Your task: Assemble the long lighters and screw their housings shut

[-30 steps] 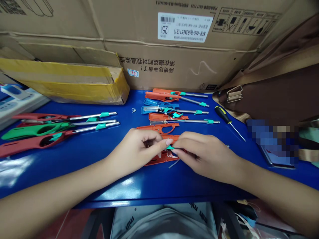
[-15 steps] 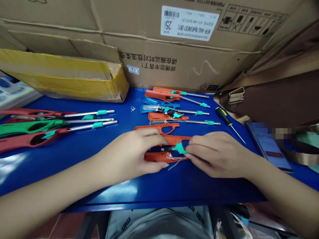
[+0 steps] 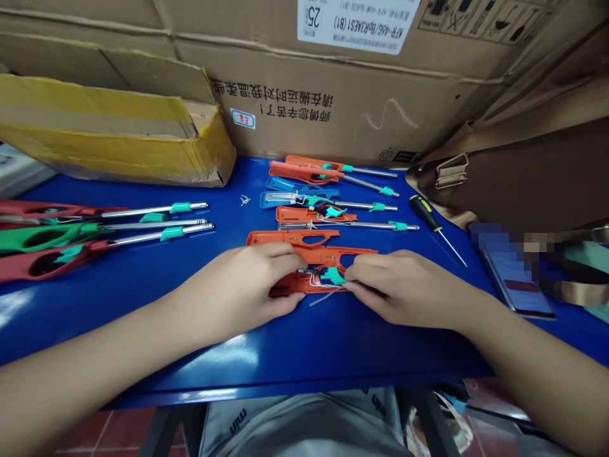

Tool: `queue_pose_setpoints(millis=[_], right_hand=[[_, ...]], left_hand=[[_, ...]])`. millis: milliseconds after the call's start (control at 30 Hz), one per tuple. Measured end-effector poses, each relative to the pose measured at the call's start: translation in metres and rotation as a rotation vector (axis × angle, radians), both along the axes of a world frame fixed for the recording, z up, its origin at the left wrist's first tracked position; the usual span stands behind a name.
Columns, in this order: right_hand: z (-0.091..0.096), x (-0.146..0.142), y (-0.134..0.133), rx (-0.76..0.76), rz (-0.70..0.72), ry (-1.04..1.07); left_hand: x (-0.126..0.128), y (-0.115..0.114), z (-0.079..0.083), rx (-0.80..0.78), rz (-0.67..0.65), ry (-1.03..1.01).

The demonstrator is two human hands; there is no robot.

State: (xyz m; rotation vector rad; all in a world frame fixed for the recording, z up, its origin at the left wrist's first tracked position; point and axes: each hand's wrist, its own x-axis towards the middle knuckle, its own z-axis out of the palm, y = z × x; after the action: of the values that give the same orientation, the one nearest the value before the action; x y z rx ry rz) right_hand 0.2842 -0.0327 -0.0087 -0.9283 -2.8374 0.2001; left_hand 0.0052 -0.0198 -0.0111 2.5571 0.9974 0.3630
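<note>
My left hand (image 3: pixel 252 279) is curled round the rear end of an orange lighter shell half (image 3: pixel 311 284), thumb along its near side. White wires and a dark igniter part (image 3: pixel 307 271) show beside its fingertips. My right hand (image 3: pixel 404 289) pinches at the teal trigger (image 3: pixel 333 275) over the same shell; its fingertips partly cover the shell's front. A thin clear tube (image 3: pixel 321 298) sticks out on the near side. Just behind lies an orange shell half (image 3: pixel 328 256), with another orange shell half (image 3: pixel 295 238) beyond it.
Farther back are opened lighters, one with a blue shell (image 3: pixel 280 200). Assembled-looking lighters (image 3: pixel 52 236) lie at the left. Small screws (image 3: pixel 245 200), a screwdriver (image 3: pixel 431 216) and a phone (image 3: pixel 516 279) rest on the blue table (image 3: pixel 200 355). Cardboard boxes (image 3: pixel 266 139) stand behind.
The view has tilted down, so the scene sits higher in it. My fingers have shifted slightly at the orange shell, and the teal trigger now lies lower along it, still at my right fingertips.
</note>
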Motion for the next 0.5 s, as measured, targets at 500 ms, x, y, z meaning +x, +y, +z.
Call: queue_pose_setpoints(millis=[500], right_hand=[[-0.0029, -0.0025, 0.0068, -0.079, -0.069, 0.088]], left_hand=[[-0.0005, 0.0077, -0.0034, 0.016, 0.021, -0.035]])
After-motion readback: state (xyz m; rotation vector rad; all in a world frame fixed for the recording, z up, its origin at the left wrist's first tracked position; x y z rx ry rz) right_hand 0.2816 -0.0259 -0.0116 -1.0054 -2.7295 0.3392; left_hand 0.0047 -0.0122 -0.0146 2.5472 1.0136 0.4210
